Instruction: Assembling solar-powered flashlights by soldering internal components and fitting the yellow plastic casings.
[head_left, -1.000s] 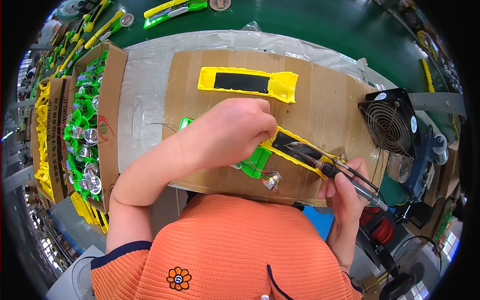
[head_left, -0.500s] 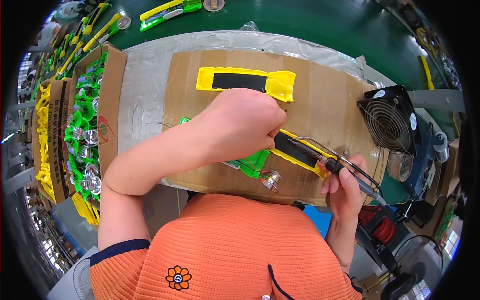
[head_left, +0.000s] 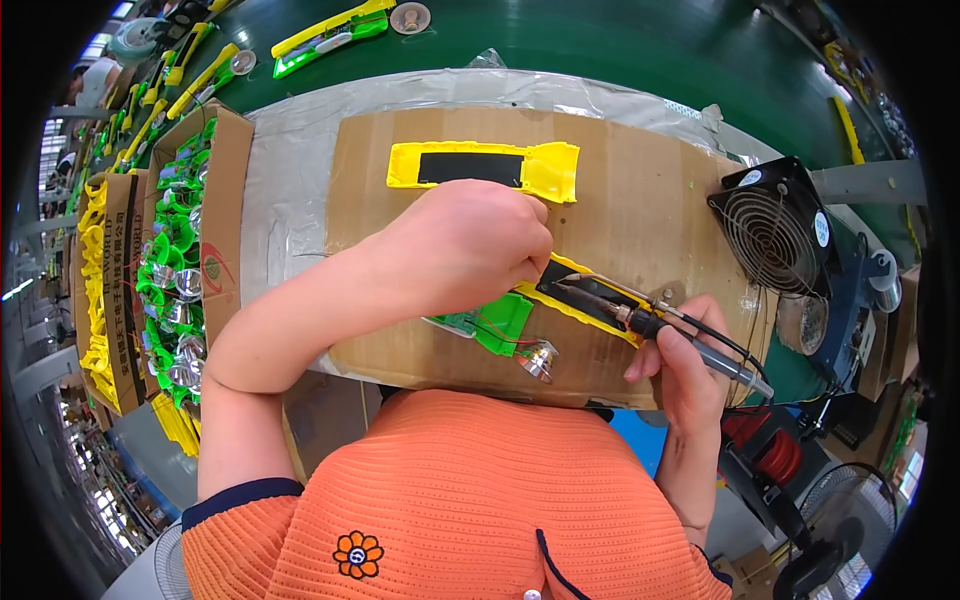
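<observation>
Surface: brown cardboard sheet (head_left: 640, 210) over clear plastic film, on a green bench.
Left hand (head_left: 465, 250): fisted over yellow plastic shell (head_left: 590, 305); contents hidden.
Right hand (head_left: 685, 355): gripping black soldering iron (head_left: 650, 322), tip on shell.
Room: black fan (head_left: 775, 225) right; carton of green parts (head_left: 175, 260) left.

Second yellow housing with black panel (head_left: 483, 168) lying on the cardboard sheet (head_left: 640, 200); black fan (head_left: 775, 232) sitting at right; cardboard box of green parts (head_left: 175, 260) standing at left; orange shirt (head_left: 480, 500) filling the foreground
</observation>
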